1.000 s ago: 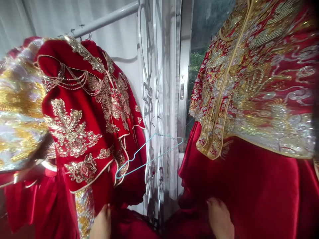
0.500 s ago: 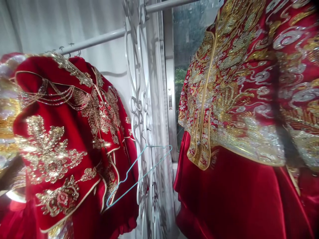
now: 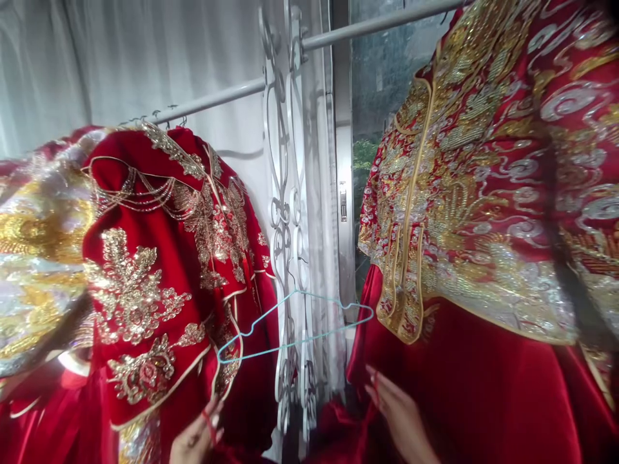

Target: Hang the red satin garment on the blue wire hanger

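Note:
At the bottom of the head view, my left hand (image 3: 196,435) is closed on a thin red strap of a dark red velvety garment. My right hand (image 3: 399,412) pinches another red strap of it on the other side. The garment's cloth (image 3: 341,428) sags between my hands, and most of it lies below the frame, so its kind does not show. Above and between my hands, a light blue hanger (image 3: 309,338) hangs by its hook at the white scrolled metal rack (image 3: 285,219), with nothing on it.
Left, a red jacket (image 3: 178,238) with gold sequins hangs from a white rail (image 3: 207,98), beside a white-and-gold sequinned garment (image 3: 43,238). Right, a gold-embroidered red jacket (image 3: 464,193) hangs over a red satin skirt (image 3: 483,380). Curtains and a window stand behind.
Both my hands have come up into view at the bottom, holding the red garment. The view has shifted, so the racks sit further right and lower. The hanger has turned to face me more.

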`<state>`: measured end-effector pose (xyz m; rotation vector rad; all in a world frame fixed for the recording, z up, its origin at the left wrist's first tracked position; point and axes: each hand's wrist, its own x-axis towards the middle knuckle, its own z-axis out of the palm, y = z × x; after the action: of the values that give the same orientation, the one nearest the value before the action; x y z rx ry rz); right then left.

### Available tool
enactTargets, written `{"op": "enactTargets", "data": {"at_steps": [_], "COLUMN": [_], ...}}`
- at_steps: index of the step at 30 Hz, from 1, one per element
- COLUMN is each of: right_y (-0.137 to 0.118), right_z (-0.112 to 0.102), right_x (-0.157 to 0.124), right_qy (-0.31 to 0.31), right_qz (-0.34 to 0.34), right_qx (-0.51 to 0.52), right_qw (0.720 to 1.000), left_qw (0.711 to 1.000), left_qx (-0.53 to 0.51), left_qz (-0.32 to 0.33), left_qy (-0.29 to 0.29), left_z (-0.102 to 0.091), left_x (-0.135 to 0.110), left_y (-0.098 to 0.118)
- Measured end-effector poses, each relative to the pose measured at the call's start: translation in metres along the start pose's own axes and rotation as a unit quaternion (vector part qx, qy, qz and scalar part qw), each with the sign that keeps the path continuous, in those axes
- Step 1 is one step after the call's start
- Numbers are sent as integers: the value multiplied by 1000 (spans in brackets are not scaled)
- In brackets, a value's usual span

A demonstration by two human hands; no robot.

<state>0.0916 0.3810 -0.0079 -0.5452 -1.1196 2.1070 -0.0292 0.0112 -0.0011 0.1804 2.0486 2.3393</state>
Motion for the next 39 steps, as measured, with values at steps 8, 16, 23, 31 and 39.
{"op": "enactTargets", "data": {"at_steps": [8,16,23,31,39], "right_y": [-96,-93,-93,-84,-72], "right_z": [41,39,20,42,43], "right_x": [5,-14,-31,-26,-14], "right_qy": [-47,-58,-39,-20,27], "right_qz": [-122,-117,-118,-153,-172], "right_qx": [40,-10,-33,-98,-62], "right_qw": [991,991,992,983,983], "left_qw": [989,984,988,990,990], "left_qx": [-24,-22,0,-38,-24], "left_qz": [143,172,152,135,136], "left_qy": [41,35,14,2,-6], "left_z": [43,37,24,27,18], "left_x": [68,95,93,74,56], "left_y": [75,67,73,80,80]}}
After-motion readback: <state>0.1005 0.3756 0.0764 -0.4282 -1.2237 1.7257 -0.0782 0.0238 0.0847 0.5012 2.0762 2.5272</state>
